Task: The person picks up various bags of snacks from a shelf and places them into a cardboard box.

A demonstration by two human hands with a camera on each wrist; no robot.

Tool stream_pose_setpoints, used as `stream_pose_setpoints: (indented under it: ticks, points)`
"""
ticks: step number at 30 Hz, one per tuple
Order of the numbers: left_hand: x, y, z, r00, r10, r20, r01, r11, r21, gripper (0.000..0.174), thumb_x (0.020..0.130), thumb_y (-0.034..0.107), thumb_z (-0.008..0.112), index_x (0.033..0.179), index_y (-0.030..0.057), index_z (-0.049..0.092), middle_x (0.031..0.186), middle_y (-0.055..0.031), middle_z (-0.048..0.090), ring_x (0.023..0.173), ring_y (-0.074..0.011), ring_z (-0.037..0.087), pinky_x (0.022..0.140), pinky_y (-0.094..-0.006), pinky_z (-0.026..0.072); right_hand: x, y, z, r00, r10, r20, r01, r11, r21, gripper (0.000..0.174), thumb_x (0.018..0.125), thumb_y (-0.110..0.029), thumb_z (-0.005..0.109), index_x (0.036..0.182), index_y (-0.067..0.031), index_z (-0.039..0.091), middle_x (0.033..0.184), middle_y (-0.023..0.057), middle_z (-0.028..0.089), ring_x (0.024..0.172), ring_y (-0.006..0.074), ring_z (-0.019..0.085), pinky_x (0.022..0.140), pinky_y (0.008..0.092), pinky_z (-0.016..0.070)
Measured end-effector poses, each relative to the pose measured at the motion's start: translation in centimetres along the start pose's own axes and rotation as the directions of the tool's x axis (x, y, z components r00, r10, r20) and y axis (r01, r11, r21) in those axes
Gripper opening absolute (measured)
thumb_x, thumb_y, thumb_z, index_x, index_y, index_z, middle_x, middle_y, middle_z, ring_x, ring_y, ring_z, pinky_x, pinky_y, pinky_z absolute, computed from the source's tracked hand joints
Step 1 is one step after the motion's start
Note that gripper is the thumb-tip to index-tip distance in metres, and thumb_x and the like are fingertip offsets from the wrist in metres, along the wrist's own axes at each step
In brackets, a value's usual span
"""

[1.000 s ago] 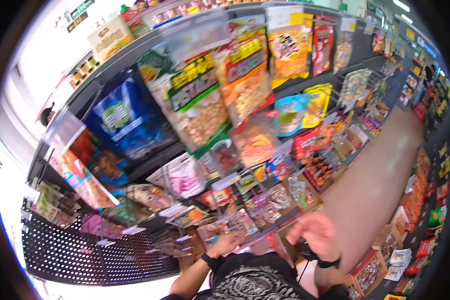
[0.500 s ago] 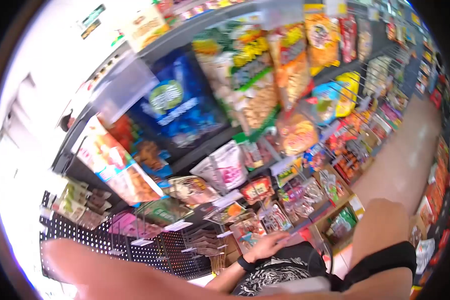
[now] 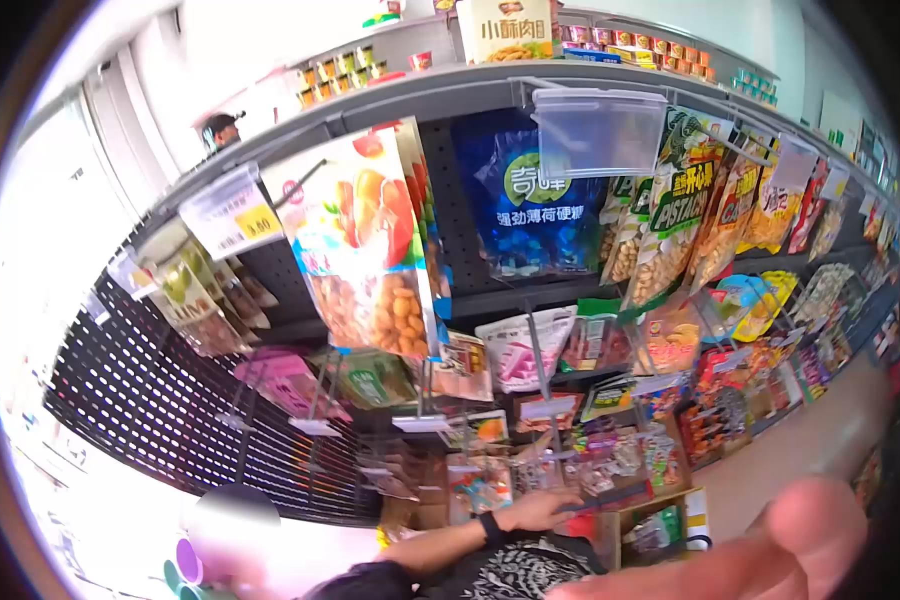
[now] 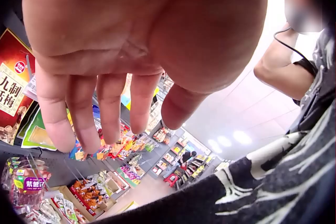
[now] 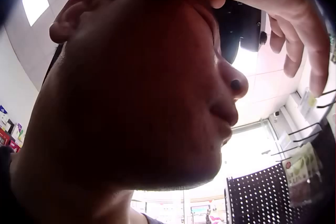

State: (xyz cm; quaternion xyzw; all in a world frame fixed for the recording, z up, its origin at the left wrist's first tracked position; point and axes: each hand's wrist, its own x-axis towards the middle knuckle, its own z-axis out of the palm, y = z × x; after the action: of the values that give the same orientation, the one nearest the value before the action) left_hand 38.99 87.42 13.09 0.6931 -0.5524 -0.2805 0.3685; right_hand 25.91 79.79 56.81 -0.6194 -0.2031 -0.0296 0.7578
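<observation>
In the head view the left hand (image 3: pixel 542 508), a dark band at its wrist, reaches out low in front of the shelf's bottom boxes. The left wrist view shows its palm (image 4: pixel 142 35) large, with the fingers relaxed and nothing held. Blurred and very near the head camera is the right hand (image 3: pixel 770 550). The right wrist view shows that hand (image 5: pixel 283 3) raised beside the person's head, near a black head-worn device (image 5: pixel 241 27), its fingers hanging loosely; contact with the device cannot be told. Closest on the hooks hangs a nut pouch (image 3: pixel 360 250).
A blue candy bag (image 3: pixel 530 220) and pistachio bags (image 3: pixel 682 215) hang along the shelf. Boxes of small packets (image 3: pixel 485 485) stand low down. A black perforated panel (image 3: pixel 200 430) is at the left, an aisle floor (image 3: pixel 820 425) at the right. Someone in a dark cap (image 3: pixel 220 130) is beyond the shelf.
The head view has swung left along the shelf and steadied, bringing the nut pouch nearer the middle. The right hand has risen from waist height to beside the head.
</observation>
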Motion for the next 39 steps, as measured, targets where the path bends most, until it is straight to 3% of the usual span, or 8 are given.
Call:
stream_pose_setpoints:
  ticks: [5,10,11,13,20,29,31,39]
  points:
    - [0.9,1.8,-2.6,0.997,-0.006,-0.073,-0.011,0.975,-0.22,0.031,0.089,0.021,0.053,0.115,0.0043,0.057,0.115,-0.0143,0.058,0.109,-0.0297,0.054,0.093,-0.038,0.0427,-9.8,3.7,-11.1,0.926,-0.248,-0.283,0.322,0.912,0.254,0.047,0.094,-0.035,0.041,0.13,-0.0068,0.035,0.105,0.0103,0.053,0.095,0.0242,0.053,0.085,0.0461,0.0421]
    - [4.5,2.3,-7.6,0.805,-0.029,-0.593,-0.016,0.997,-0.07,0.035,0.084,0.016,0.058,0.116,0.0028,0.055,0.108,-0.0162,0.06,0.1,-0.0315,0.058,0.086,-0.0363,0.0464,-9.1,16.4,-24.2,0.349,-0.015,-0.937,0.543,0.818,0.19,0.019,0.084,-0.008,0.054,0.102,-0.0078,0.053,0.072,-0.0021,0.05,0.061,0.0088,0.046,0.053,0.0221,0.0405]
    - [5.8,2.3,-8.8,0.797,-0.164,-0.582,0.091,0.984,-0.153,0.041,0.083,0.017,0.059,0.12,0.0006,0.051,0.116,-0.0192,0.056,0.106,-0.0334,0.054,0.09,-0.0369,0.0434,-10.5,22.0,-28.7,0.594,0.029,-0.804,0.472,0.797,0.377,0.019,0.084,-0.011,0.057,0.103,-0.0062,0.054,0.073,0.0004,0.053,0.065,0.0109,0.052,0.056,0.0246,0.0435]
    - [9.1,0.2,-9.3,0.597,-0.021,-0.802,0.019,1.0,-0.012,0.057,0.085,0.02,0.057,0.132,-0.0024,0.035,0.131,-0.0251,0.041,0.117,-0.0395,0.045,0.098,-0.0415,0.0365,-7.1,28.4,-29.9,0.393,0.204,-0.897,0.114,0.957,0.267,0.02,0.082,-0.011,0.057,0.102,-0.0096,0.055,0.077,0.001,0.056,0.069,0.0103,0.054,0.056,0.0253,0.0448]
    - [14.5,-1.2,-11.1,0.494,-0.056,-0.868,-0.229,0.954,-0.192,0.059,0.089,0.01,0.054,0.139,-0.0015,0.026,0.142,-0.0166,0.033,0.13,-0.0268,0.032,0.108,-0.0365,0.0238,6.3,37.1,-30.9,0.712,-0.301,-0.635,-0.076,0.865,-0.496,0.034,0.083,-0.023,0.063,0.108,-0.003,0.054,0.09,0.0071,0.061,0.082,0.0159,0.059,0.071,0.0291,0.0479]
    - [8.0,0.9,-10.8,0.686,-0.007,-0.727,-0.145,0.978,-0.147,0.04,0.087,0.007,0.053,0.127,0.0024,0.047,0.118,-0.0126,0.047,0.105,-0.0196,0.05,0.082,-0.0301,0.0449,-0.1,29.9,-22.8,0.43,-0.217,-0.876,-0.498,0.753,-0.431,0.029,0.082,-0.015,0.065,0.109,-0.0073,0.058,0.09,0.006,0.066,0.08,0.0151,0.064,0.071,0.0285,0.05]
    - [6.1,1.8,-10.5,0.814,-0.306,-0.494,-0.053,0.808,-0.587,0.035,0.088,0.005,0.054,0.123,0.0018,0.051,0.118,-0.0108,0.047,0.099,-0.0153,0.052,0.074,-0.0253,0.0465,-2.1,33.1,-23.8,0.43,-0.179,-0.885,-0.219,0.93,-0.295,0.029,0.082,-0.014,0.065,0.11,-0.0064,0.057,0.078,0.0039,0.061,0.06,0.0092,0.058,0.052,0.0258,0.0467]
    - [3.5,8.0,-8.7,0.805,-0.004,-0.593,-0.226,0.922,-0.313,0.032,0.081,-0.008,0.053,0.112,-0.0019,0.055,0.113,-0.0098,0.048,0.089,-0.014,0.054,0.074,-0.0237,0.0468,-8.4,28.8,-19.5,0.437,-0.093,-0.895,-0.106,0.982,-0.153,0.022,0.083,-0.003,0.065,0.103,-0.0039,0.056,0.088,-0.003,0.056,0.082,0.0043,0.053,0.072,0.0199,0.0425]
